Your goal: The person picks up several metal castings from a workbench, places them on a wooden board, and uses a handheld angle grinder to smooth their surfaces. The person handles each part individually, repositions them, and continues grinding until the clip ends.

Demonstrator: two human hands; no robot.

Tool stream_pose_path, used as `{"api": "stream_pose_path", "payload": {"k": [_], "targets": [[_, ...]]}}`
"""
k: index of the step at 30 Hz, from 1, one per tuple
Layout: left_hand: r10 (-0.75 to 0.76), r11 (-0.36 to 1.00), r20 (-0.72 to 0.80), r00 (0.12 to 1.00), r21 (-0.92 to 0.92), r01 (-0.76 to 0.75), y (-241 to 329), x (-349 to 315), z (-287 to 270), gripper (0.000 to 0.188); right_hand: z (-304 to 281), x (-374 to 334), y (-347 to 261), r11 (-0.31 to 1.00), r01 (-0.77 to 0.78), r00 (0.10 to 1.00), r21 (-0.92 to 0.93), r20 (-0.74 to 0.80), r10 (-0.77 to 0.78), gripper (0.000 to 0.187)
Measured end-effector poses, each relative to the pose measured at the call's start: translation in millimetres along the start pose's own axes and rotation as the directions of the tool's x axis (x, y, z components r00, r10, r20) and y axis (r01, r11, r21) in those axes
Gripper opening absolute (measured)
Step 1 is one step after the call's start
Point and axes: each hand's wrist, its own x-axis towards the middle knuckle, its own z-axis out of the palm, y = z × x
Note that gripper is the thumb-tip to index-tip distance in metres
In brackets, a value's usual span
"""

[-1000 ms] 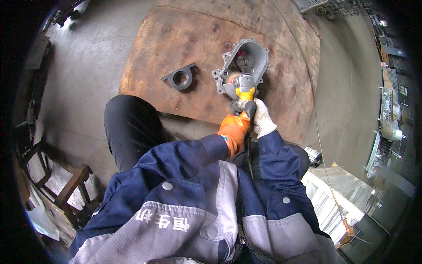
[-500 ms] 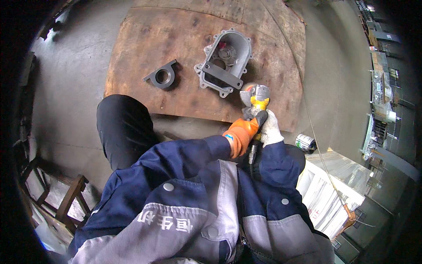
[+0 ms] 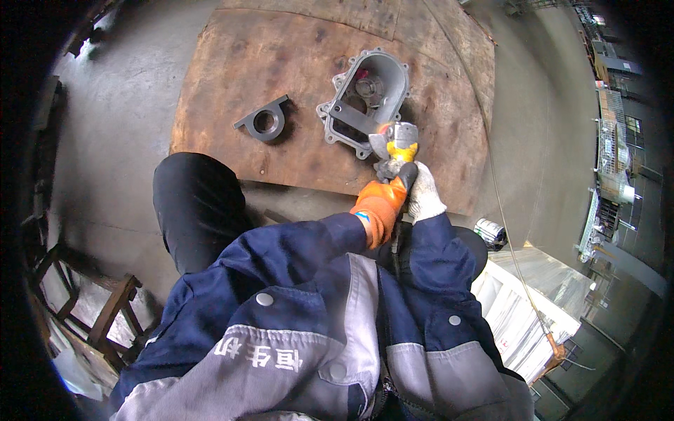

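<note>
Both my hands are closed around a yellow-and-silver angle grinder (image 3: 402, 142) with a guarded disc. My left hand (image 3: 382, 200), in an orange glove with dark fingers, wraps its body from the left. My right hand (image 3: 425, 193), in a white knit glove, grips it from the right; its fingers are partly hidden. The grinder's head covers the near right end of a flat grey metal bar (image 3: 352, 117) lying across a cast metal housing (image 3: 388, 78). Whether the disc touches the bar cannot be made out. Left of the housing lies a dark grey ring-shaped bracket (image 3: 280, 118).
The parts rest on a worn wooden board (image 3: 232, 63). A long thin cable (image 3: 484, 119) runs down its right side. A can (image 3: 489, 234) and a pale box (image 3: 523, 302) stand at my right; a wooden frame (image 3: 116, 312) is at my left. My knee (image 3: 196, 203) borders the board.
Both hands have brought the grinder left and slightly farther away, so its head now overlaps the bar's right end. The view has shifted a little.
</note>
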Motion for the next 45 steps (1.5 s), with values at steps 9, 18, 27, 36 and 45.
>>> {"api": "stream_pose_path", "payload": {"k": [9, 18, 27, 36, 45], "targets": [[-0.058, 0.996, 0.053, 0.997, 0.063, 0.055, 10.2, -10.4, -13.2, 0.090, 5.9, 3.6, -4.9, 0.965, -0.003, 0.993, -0.263, -0.114, -0.028, 0.033], [0.069, 0.993, 0.060, 0.996, 0.091, -0.074, -8.6, 8.7, -13.9, 0.091, 19.6, 10.5, -4.3, 0.999, -0.043, 0.998, 0.026, -0.053, 0.045, 0.029], [0.018, 0.994, -0.122, 0.992, 0.105, -0.005, 21.8, -23.7, -38.5, 0.075, 41.3, 25.8, -6.0, 0.997, -0.076, 0.997, 0.022, 0.030, 0.075, 0.032], [-0.078, 0.995, -0.078, 0.994, -0.066, 0.073, 14.6, -8.2, -38.1, 0.083, 29.4, 33.8, 7.6, 0.998, -0.054, 0.998, 0.017, 0.043, 0.054, 0.037], [0.101, 0.979, 0.215, 0.971, 0.154, -0.136, -17.9, -8.3, 26.8, 0.090, -31.2, -47.5, 11.2, 0.996, 0.080, 0.983, -0.044, -0.161, -0.086, 0.022]]}}
